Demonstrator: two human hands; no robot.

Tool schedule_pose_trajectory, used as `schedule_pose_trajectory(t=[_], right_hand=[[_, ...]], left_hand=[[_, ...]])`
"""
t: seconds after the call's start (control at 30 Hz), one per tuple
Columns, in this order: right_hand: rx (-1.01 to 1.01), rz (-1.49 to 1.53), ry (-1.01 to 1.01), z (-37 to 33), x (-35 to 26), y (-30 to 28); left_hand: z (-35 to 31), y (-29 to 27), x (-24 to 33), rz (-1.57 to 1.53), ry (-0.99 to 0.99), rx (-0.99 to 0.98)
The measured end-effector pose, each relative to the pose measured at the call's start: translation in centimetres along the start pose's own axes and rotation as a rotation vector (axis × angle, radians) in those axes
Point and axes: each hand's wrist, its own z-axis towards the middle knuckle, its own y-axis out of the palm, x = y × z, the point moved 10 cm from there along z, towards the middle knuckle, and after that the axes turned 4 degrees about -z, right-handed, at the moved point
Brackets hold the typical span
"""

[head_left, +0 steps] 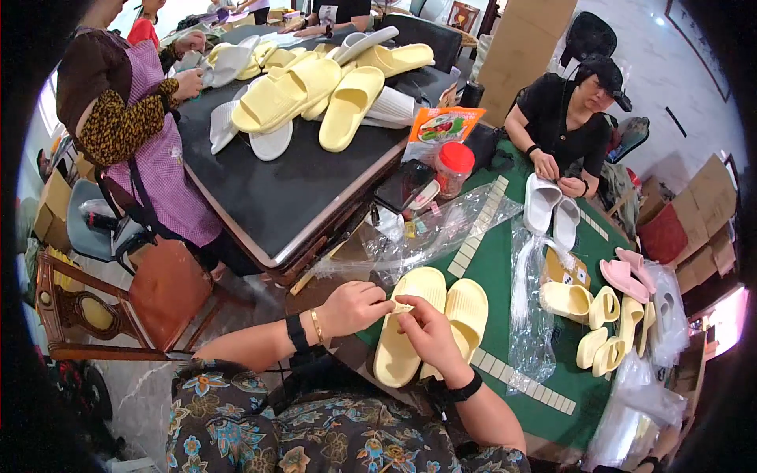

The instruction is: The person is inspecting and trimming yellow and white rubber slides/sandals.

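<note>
Head view: left fingers [377, 299], right fingers [419, 314] pinch small pale piece [403, 308] over yellow slipper [397, 355]; plastic sheet [438, 232], jar [453, 172] beyond.

Left hand [355, 306] and right hand [432, 335] sit close together, both curled inward.

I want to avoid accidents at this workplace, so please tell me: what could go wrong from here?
The yellow slipper beneath the right hand lies at the near edge of the green table; a push toward the person might tip it off. The loose pile of slippers on the black table could slide if bumped. Clear plastic lies just beyond the left hand and might catch it when reaching.
</note>
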Motion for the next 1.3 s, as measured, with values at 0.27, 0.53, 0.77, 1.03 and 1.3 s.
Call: schedule_pose_trajectory(t=[0.27, 0.53, 0.77, 1.03, 1.3], right_hand=[[0.035, 0.349, 0.151, -0.2, 0.0, -1.1], [0.586, 0.612, -0.251, -5.2, -4.1, -14.8], [0.794, 0.397, -0.106, -11.3, -1.2, -18.5], [0.553, -0.553, -0.152, -11.1, -0.3, -11.7], [0.33, -0.831, -0.147, -12.3, 0.6, -5.4]], left_hand=[[-1.7, 2.9, -4.6, -0.029, -0.168, -0.048], [-4.5, 5.2, -16.8, 0.045, -0.742, -0.12], [-2.5, -0.1, -12.7, 0.016, -0.58, 0.156], [-0.8, 1.2, -2.4, -0.581, -0.605, -0.064], [-2.9, 8.3, 3.5, -1.162, -0.989, -0.41]])
